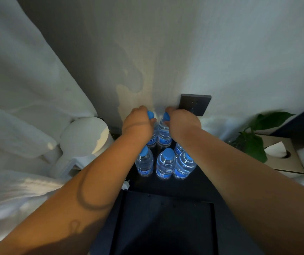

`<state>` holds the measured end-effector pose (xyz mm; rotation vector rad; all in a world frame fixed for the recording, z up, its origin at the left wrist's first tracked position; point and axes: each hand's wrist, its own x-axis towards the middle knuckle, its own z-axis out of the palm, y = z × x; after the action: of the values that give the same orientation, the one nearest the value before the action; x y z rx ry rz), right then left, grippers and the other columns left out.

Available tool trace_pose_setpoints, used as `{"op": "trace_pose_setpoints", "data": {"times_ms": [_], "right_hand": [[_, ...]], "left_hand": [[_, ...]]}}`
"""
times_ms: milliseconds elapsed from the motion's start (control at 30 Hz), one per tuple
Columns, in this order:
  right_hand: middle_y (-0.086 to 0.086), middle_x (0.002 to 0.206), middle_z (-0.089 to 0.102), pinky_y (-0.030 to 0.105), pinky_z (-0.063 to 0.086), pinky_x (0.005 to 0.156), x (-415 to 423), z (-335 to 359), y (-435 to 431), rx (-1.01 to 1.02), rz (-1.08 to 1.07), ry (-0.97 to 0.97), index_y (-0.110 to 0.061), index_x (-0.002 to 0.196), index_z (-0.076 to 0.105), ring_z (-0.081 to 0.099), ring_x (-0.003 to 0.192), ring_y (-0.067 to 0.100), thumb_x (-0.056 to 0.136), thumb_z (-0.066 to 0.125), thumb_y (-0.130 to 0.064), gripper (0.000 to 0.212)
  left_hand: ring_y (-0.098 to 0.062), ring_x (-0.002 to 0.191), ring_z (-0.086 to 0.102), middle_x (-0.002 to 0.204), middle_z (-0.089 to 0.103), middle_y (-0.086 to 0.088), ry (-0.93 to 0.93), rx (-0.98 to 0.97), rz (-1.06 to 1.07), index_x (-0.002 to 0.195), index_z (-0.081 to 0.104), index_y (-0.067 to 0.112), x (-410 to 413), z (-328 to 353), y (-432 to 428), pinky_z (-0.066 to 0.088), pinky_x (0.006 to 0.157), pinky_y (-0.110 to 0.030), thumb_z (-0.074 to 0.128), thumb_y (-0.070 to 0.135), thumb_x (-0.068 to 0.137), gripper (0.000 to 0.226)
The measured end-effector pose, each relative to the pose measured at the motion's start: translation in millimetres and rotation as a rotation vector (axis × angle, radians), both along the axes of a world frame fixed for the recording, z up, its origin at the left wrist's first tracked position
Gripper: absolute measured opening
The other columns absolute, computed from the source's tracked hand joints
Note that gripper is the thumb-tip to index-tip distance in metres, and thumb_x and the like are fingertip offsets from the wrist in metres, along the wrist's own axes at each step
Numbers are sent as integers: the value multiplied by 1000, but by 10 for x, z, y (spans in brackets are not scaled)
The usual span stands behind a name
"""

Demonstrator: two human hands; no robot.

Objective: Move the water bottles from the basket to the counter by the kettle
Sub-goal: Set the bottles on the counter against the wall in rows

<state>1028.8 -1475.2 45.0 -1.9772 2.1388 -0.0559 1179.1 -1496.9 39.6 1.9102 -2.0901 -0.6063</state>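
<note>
Several clear water bottles with blue caps and blue labels stand on a dark counter (165,184) against the wall. My left hand (138,124) grips the top of a back-row bottle (152,140), mostly hidden under the hand. My right hand (182,122) grips the neck of the back-row bottle beside it (164,135). Three bottles stand in the front row: left (144,163), middle (165,163), right (184,165). Another bottle (179,149) shows partly behind my right wrist. A white kettle (85,137) stands just left of the bottles. The dark basket (165,227) sits open below my arms.
White curtain fabric (18,89) hangs at the left. A dark wall socket plate (196,103) is behind my right hand. A green plant (254,140) and a tissue box (283,155) stand at the right.
</note>
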Motion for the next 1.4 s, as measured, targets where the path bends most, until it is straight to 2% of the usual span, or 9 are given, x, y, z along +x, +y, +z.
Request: {"op": "trace_pose_setpoints", "data": {"times_ms": [300,467,567,767,933,1067,1200,1333,1400], "right_hand": [[1,89,56,37,46,69,-30,-61,38,-51,10,7,-23,129,51,56,81,25,99,63,-14,34],[-1,84,55,36,44,69,-38,-62,45,-64,16,29,-23,126,52,57,79,24,98,65,-14,33],[-2,83,55,36,43,69,-35,-40,31,-52,16,51,-24,126,52,58,79,24,98,66,-16,32],[-4,80,51,37,43,72,-37,-15,9,-35,12,44,-22,128,54,57,83,23,105,61,-29,25],[-3,90,55,36,42,76,-33,50,-7,-27,1,55,-21,124,59,54,84,21,105,59,-43,30],[-3,86,55,36,42,77,-7,39,8,-54,-2,123,-21,119,61,54,82,21,103,55,-55,38],[-3,79,51,36,42,74,-7,110,-13,-15,19,126,-19,111,61,55,81,22,102,59,-53,36],[-2,87,56,33,48,68,-25,156,-26,-15,86,67,-22,126,61,57,81,22,104,62,-34,25],[0,90,56,34,48,70,-14,169,-38,-2,90,80,-21,127,62,58,83,23,105,61,-32,24]], "left_hand": [[-30,103,64,115,67,-11,-91,43,-118,121,67,10,59,124,-137,52,87,-38,65,25,100,27],[-25,96,64,109,69,-10,-168,120,-167,109,71,10,45,147,-265,47,79,-33,68,24,96,20],[-25,94,65,102,69,-8,-170,83,-197,101,72,11,66,126,-283,47,76,-32,70,24,94,15],[-25,92,62,100,66,-10,-150,58,-223,100,69,8,75,75,-282,46,77,-33,67,20,97,13],[-30,105,65,112,67,-14,-154,54,-230,112,70,4,58,70,-294,48,84,-34,67,20,98,21],[-29,101,65,108,67,-12,-145,13,-228,108,69,8,104,39,-292,43,77,-33,67,20,97,16],[-27,97,64,104,67,-9,-168,-24,-226,106,69,9,116,47,-256,45,76,-32,66,26,98,19],[-27,95,64,103,68,-7,-185,-45,-223,105,70,13,105,55,-253,50,78,-33,68,28,96,17],[-27,93,64,102,69,-7,-178,-52,-226,104,70,14,114,54,-250,53,80,-35,68,27,96,15]]}}
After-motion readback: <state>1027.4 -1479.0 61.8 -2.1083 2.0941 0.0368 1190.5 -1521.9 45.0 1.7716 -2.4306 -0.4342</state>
